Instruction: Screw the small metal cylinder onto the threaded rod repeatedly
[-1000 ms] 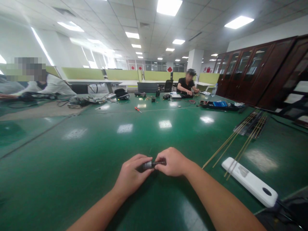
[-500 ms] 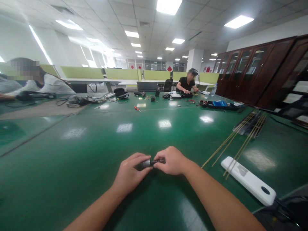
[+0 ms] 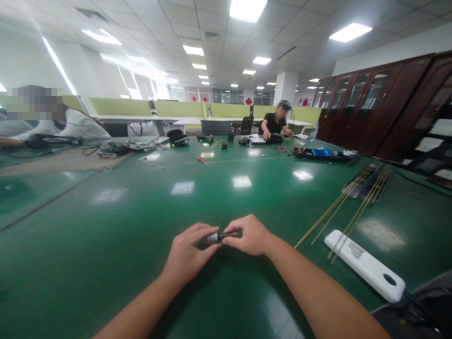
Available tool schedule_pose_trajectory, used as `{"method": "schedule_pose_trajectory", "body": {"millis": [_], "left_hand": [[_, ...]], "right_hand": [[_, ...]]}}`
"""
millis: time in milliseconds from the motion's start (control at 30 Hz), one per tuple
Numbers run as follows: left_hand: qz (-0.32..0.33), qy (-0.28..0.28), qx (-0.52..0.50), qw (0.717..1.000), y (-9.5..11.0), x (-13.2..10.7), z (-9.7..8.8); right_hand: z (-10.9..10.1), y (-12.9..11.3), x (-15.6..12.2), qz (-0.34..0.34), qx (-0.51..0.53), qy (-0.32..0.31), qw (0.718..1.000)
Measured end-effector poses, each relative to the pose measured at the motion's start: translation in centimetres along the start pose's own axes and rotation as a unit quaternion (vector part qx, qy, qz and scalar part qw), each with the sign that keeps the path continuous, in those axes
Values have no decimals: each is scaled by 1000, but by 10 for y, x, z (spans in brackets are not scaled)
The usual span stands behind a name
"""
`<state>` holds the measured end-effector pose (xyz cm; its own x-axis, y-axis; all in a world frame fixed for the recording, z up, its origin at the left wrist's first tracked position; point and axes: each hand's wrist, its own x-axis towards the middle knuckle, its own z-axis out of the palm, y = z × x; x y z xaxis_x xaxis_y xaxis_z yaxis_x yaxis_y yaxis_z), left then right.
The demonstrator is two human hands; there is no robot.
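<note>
My left hand (image 3: 187, 256) and my right hand (image 3: 249, 235) meet just above the green table (image 3: 106, 235), near its front. Between them they pinch a small dark cylindrical part (image 3: 217, 237) with a grey metal end on the left and a thin dark shaft toward the right. My left fingers are closed round the grey end. My right fingertips are closed on the shaft. Most of the part is hidden by the fingers.
A white flat device (image 3: 365, 266) lies to the right, with several thin brass rods (image 3: 348, 202) running past it toward a dark tray (image 3: 367, 181). A red screwdriver (image 3: 202, 160) lies mid-table. One person sits at the far end (image 3: 275, 125), another at the left (image 3: 52, 125), among tools and cables.
Both hands have stayed together on the small part, with only slight shifts of the fingers. The person at the far end has leaned a little.
</note>
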<state>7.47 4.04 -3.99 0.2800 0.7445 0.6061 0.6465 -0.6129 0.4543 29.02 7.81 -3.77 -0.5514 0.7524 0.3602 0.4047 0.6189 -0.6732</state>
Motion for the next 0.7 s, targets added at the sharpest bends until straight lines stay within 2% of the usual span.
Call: {"method": "schedule_pose_trajectory", "body": {"millis": [700], "left_hand": [[17, 13, 18, 1000, 1, -1, -3]], "right_hand": [[2, -2, -1, 7, 20, 7, 1000]]}}
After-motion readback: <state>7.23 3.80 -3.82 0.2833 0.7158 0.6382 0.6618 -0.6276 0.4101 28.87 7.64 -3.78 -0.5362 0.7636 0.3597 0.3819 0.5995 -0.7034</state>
